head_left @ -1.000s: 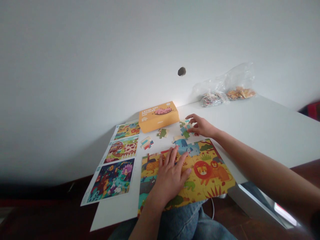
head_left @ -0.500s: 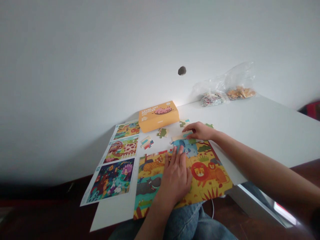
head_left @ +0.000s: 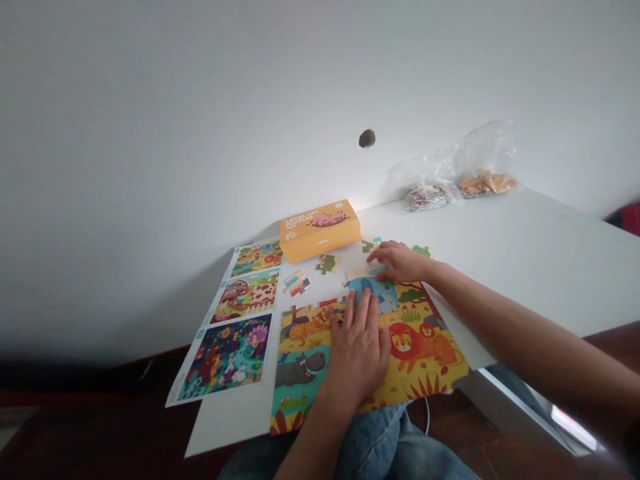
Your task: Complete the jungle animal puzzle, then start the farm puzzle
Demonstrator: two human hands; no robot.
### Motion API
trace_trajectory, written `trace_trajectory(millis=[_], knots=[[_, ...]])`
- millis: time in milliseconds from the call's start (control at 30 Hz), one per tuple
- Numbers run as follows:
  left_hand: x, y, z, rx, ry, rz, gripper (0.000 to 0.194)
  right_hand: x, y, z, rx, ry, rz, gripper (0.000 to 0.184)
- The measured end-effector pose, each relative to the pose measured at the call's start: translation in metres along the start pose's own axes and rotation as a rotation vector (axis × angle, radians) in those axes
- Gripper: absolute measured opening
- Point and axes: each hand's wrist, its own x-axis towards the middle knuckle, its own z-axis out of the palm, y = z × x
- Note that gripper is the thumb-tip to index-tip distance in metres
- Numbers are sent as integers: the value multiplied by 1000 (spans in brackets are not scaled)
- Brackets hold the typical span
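Note:
My left hand (head_left: pixel 359 347) lies flat on a partly assembled jigsaw puzzle (head_left: pixel 300 367) with jungle animals, its fingers stretched toward the blue elephant. The lions show to its right, the hippo and leopard to its left. At the puzzle's far edge, my right hand (head_left: pixel 400 262) rests over the pieces above the elephant. Its thumb and index finger are bent and apart, with no piece lifted between them; the palm side is hidden. Loose puzzle pieces lie beyond the assembled part: a red and blue one (head_left: pixel 297 283), a green one (head_left: pixel 327 264), and others near my right hand.
A yellow puzzle box (head_left: pixel 320 233) stands near the wall. On the left lies a sheet with three reference pictures (head_left: pixel 245 297). Two clear bags of pieces (head_left: pixel 433 195) sit at the back right of the white table (head_left: pixel 530 253). The table's front edge is close to my lap.
The view has shifted slightly, so everything sits a little further right. My left hand stays flat on the puzzle; my right hand remains at the far edge with only slight finger movement.

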Motion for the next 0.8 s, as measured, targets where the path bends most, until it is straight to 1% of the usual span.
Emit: trace_trajectory(millis=[167, 233, 367, 533, 700, 767, 800], knots=[[-1, -2, 1, 14, -27, 15, 58, -3, -9, 5, -49, 28, 16, 74], [-1, -2, 2, 23, -37, 21, 60, -2, -11, 7, -76, 46, 31, 84], [-2, -4, 5, 51, -27, 35, 60, 3, -10, 9, -99, 82, 137, 97], [-3, -6, 8, 85, -2, 41, 60, 14, -3, 10, -138, 135, 235, 96], [-2, -7, 9, 95, -6, 41, 60, 19, 4, 11, -163, 209, 394, 89], [-2, -7, 9, 92, -6, 42, 61, 18, 6, 11, -182, 244, 416, 87], [-3, -7, 10, 89, -6, 40, 61, 17, 7, 11, -190, 255, 399, 85]])
